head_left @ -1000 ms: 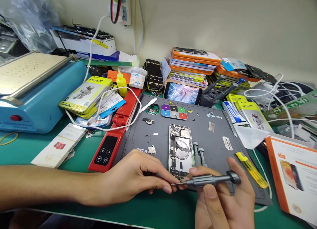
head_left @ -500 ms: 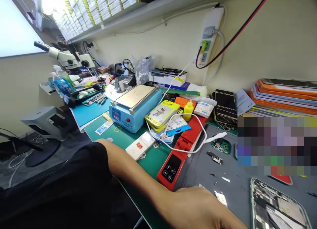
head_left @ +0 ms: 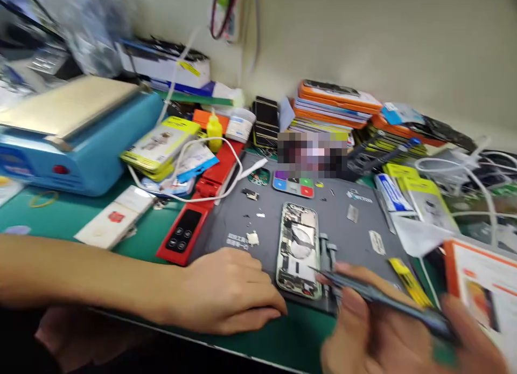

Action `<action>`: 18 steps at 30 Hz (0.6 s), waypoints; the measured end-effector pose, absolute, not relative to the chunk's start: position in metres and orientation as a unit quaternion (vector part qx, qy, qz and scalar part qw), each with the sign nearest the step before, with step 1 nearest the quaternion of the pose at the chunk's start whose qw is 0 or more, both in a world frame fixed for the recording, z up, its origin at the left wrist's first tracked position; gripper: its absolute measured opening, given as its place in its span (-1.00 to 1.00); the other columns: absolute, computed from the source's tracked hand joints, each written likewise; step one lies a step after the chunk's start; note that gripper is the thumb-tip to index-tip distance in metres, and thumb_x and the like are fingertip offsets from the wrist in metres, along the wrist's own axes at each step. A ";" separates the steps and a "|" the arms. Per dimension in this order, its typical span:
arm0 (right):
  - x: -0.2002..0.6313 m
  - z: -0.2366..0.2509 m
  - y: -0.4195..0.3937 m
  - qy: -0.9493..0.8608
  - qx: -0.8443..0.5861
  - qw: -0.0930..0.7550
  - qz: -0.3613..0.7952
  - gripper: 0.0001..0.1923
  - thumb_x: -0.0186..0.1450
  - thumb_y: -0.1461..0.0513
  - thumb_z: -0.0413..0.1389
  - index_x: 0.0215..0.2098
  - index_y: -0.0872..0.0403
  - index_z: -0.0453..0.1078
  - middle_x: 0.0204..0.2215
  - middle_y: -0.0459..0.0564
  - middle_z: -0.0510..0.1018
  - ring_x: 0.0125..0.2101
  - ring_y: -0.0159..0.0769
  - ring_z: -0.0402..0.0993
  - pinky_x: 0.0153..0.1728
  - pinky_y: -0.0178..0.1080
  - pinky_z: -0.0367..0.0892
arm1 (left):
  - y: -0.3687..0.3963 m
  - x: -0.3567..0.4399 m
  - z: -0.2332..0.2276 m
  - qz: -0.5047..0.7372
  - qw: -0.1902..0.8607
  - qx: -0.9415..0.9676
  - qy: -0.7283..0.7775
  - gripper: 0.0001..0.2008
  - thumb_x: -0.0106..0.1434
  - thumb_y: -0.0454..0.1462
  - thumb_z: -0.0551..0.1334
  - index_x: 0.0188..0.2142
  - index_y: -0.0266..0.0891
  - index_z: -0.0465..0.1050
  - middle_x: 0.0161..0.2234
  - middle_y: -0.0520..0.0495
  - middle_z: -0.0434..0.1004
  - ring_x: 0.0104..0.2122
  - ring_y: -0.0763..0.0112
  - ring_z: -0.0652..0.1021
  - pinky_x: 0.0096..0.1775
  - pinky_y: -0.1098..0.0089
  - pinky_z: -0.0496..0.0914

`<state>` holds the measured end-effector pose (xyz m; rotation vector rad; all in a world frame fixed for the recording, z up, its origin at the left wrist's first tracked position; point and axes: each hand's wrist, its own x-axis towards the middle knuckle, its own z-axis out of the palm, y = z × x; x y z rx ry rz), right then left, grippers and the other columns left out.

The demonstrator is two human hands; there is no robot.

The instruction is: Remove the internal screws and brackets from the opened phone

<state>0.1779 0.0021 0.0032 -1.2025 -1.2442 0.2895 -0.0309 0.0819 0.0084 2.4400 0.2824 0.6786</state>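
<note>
An opened smartphone (head_left: 299, 250) lies on the grey work mat (head_left: 258, 223), its inner parts showing. My left hand (head_left: 230, 290) rests palm down at the mat's front edge, fingers curled together beside the phone's lower left corner. Whatever lies under those fingers is hidden. In my right hand (head_left: 375, 320), at the lower right, dark tweezers (head_left: 388, 298) are gripped, somewhat blurred. Their thin point reaches over the lower part of the phone; I cannot tell whether it touches. Several grey-green screwdrivers (head_left: 329, 250) lie just right of the phone, partly behind my fingers.
Small metal parts (head_left: 252, 237) are scattered left of the phone. A red device (head_left: 186, 231), a white box (head_left: 116, 216) and a blue heating machine (head_left: 92, 147) stand to the left. Yellow boxes (head_left: 430, 204) and an orange-edged box (head_left: 484, 282) lie right. A white cable (head_left: 238, 180) loops across.
The view has swung right and down, bringing the whole phone and my right hand with the tweezers into sight. My left hand, earlier cut off below, now shows fully.
</note>
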 end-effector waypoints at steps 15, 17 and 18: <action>0.172 -0.004 0.013 -0.662 -0.512 0.546 0.034 -0.16 0.30 0.51 0.26 0.48 0.02 0.25 -0.14 0.07 0.62 -0.23 -0.17 0.72 -0.23 -0.06 0.75 | 0.067 -0.031 -0.001 0.284 0.052 0.947 0.143 -0.65 0.49 -0.33 0.24 0.18 -0.52 0.51 -0.50 0.06 0.49 -0.53 0.36 0.47 -0.55 0.22 0.20; 0.172 -0.003 0.014 -0.662 -0.521 0.538 0.033 -0.19 0.30 0.50 0.27 0.47 0.03 0.27 -0.15 0.08 0.63 -0.27 -0.17 0.72 -0.27 -0.07 0.74 | 0.067 -0.031 -0.001 0.284 0.059 0.946 0.147 -0.64 0.48 -0.32 0.26 0.18 -0.52 0.51 -0.50 0.05 0.50 -0.52 0.35 0.48 -0.54 0.21 0.20; 0.172 -0.002 0.014 -0.661 -0.526 0.534 0.032 -0.21 0.31 0.49 0.27 0.46 0.04 0.28 -0.15 0.09 0.64 -0.28 -0.17 0.72 -0.29 -0.07 0.73 | 0.067 -0.031 -0.001 0.283 0.063 0.946 0.147 -0.64 0.48 -0.32 0.26 0.18 -0.53 0.51 -0.49 0.05 0.50 -0.52 0.34 0.48 -0.53 0.21 0.21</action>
